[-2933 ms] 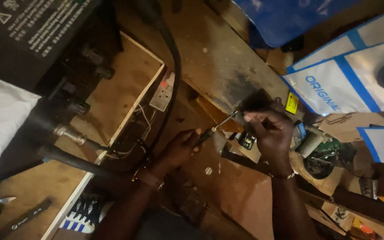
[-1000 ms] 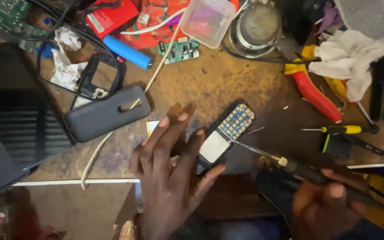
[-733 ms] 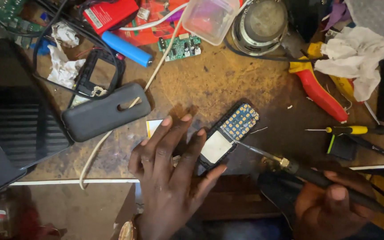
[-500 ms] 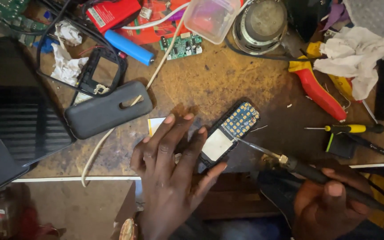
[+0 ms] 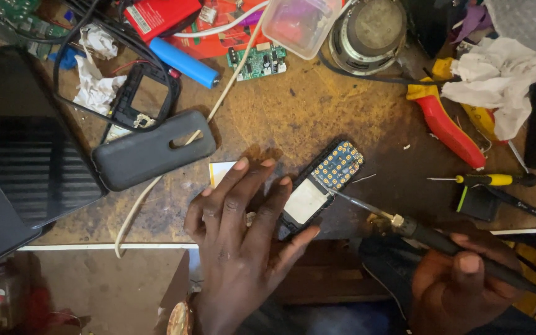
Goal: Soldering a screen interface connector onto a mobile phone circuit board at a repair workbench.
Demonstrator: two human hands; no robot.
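An opened keypad phone lies tilted on the wooden bench, its blue key contacts and a pale display showing. My left hand rests flat beside it, fingers spread, with the thumb and fingertips steadying the phone's lower end. My right hand at the lower right grips a black-handled soldering iron. Its thin tip touches the phone near the boundary between keypad and display.
A dark phone back cover, a black phone frame, a blue cylinder, a small green circuit board, a clear plastic tub, a round speaker, red pliers, a yellow-handled screwdriver, white rags and a dark panel crowd the bench.
Earlier both hands worked lower down at another spot. In the last second, the left hand stays on the phone and the iron tip holds near the keypad; the view shifts slightly.
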